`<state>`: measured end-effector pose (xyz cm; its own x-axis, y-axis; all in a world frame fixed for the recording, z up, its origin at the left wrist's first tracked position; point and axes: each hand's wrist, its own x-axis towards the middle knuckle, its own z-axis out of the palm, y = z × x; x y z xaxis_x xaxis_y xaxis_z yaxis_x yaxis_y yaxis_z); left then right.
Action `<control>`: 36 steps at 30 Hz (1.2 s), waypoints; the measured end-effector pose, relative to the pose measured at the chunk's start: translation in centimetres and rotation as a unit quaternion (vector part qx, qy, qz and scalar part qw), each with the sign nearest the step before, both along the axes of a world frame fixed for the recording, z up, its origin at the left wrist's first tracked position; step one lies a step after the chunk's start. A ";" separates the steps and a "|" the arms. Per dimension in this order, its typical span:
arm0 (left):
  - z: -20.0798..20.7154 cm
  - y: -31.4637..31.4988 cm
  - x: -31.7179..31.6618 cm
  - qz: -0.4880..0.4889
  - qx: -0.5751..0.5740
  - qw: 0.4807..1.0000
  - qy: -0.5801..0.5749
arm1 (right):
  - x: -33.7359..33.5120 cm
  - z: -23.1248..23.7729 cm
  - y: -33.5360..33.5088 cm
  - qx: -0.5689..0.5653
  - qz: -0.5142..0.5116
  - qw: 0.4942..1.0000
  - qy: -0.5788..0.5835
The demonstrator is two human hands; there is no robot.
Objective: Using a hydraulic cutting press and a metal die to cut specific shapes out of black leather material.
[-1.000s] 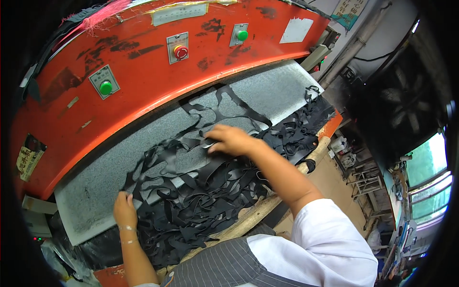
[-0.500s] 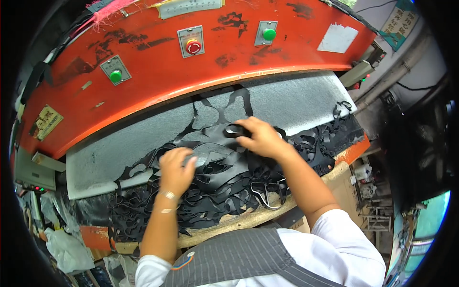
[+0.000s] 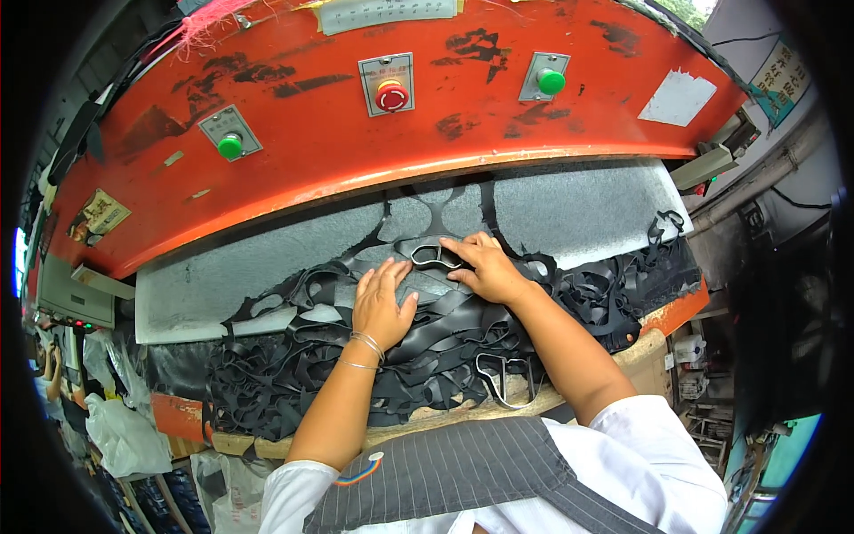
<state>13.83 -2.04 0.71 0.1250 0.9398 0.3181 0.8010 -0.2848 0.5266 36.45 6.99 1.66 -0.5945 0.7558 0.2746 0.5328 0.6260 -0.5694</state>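
A small metal cutting die (image 3: 427, 262), an open outline with a dark inside, stands on the black sheet material (image 3: 405, 249). My right hand (image 3: 487, 270) grips the right end of this die between thumb and fingers. Just left of it, my left hand (image 3: 382, 307) lies flat on the black sheet, fingers stretched out and fingertips close to the die. Cut openings in the sheet's far part show the pale cutting board (image 3: 569, 209) below. A second metal cutting die (image 3: 504, 381) rests on black scraps at the near edge, touched by neither hand.
Tangled black offcuts (image 3: 276, 383) heap along the near side, over a worn wooden edge (image 3: 654, 351). Above the board spans the red press beam (image 3: 294, 151), with green buttons (image 3: 551, 83) and a red button (image 3: 391, 96). Plastic bags (image 3: 129, 436) hang at lower left.
My left hand has moved right and settled flat on the sheet near the die. The die in my right hand now stands outline up on the sheet. The whole view has shifted slightly.
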 end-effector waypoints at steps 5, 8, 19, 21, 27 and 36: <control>0.5 0.5 -0.4 -0.007 -0.037 0.998 -0.057 | 0.0 1.2 0.1 0.012 0.017 1.000 0.016; 2.7 -0.6 -2.3 0.026 -0.030 0.979 -0.199 | 1.6 2.6 -1.0 0.133 -0.072 0.982 0.116; 15.2 -0.9 -9.7 0.165 0.285 0.943 -0.045 | 5.4 14.7 7.1 0.293 -0.406 0.809 0.309; 13.8 -2.7 -8.4 0.141 0.231 0.958 -0.098 | 6.3 13.3 4.6 0.289 -0.380 0.823 0.309; 3.9 -14.1 -3.1 0.008 -0.055 0.994 -0.097 | 2.3 3.5 -12.6 0.141 -0.016 0.985 0.101; 1.7 -17.9 0.8 0.049 -0.044 0.998 -0.017 | -3.1 -1.4 -21.3 0.096 0.045 0.990 -0.090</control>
<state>14.59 -19.96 2.40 0.0221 0.9716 0.2357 0.8037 -0.1575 0.5738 33.39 -14.27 0.24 -0.7094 0.6415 0.2919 0.5516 0.7632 -0.3366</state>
